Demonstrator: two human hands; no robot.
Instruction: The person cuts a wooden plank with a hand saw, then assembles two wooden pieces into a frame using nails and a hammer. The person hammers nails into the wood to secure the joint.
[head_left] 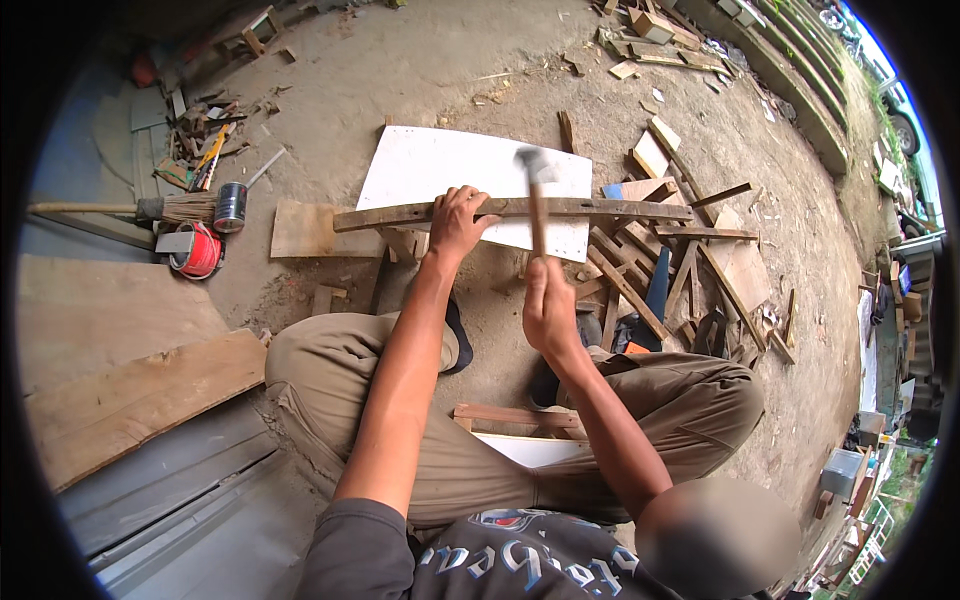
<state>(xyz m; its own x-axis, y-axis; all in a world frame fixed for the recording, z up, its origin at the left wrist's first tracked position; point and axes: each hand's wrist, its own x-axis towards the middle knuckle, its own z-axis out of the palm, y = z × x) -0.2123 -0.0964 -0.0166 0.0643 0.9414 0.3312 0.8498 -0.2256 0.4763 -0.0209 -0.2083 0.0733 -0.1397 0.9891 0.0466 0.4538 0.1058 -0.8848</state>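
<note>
A long, weathered wooden batten (610, 208) lies crosswise in front of me, over a white board (425, 165). My left hand (459, 222) is closed over the batten left of its middle, with the fingers over its far edge. In my right hand (549, 305) I grip a hammer (538, 212) by its wooden handle. The hammer's head is smeared by motion and appears above the batten in the picture; whether it touches anything I cannot tell. Under the batten's left end sits a light plywood piece (303, 228).
Scrap wood (690, 270) and a blue-handled saw (657, 285) are piled at the right. To the left stand a red bucket (200, 252), a dark can (230, 207) and a broom (185, 208). A plywood sheet (150, 390) lies near left; another short wooden piece (515, 414) rests between my legs.
</note>
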